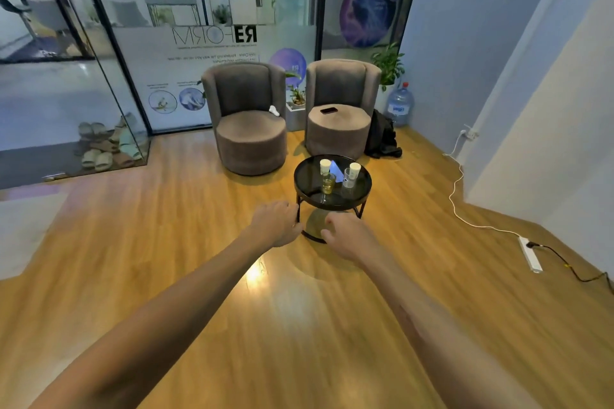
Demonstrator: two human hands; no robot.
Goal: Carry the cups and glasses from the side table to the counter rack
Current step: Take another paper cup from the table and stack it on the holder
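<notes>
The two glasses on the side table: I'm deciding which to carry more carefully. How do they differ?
The left glass holds yellowish liquid; the right glass looks clear and empty. The left glass stands nearer the table's front edge, the right glass sits directly in front of a paper cup. Both stand upright on the side table.

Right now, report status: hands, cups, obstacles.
Left hand and right hand empty, reaching toward side table. Two cups and two glasses on it, untouched. Bare floor between, no obstacle seen.
</notes>
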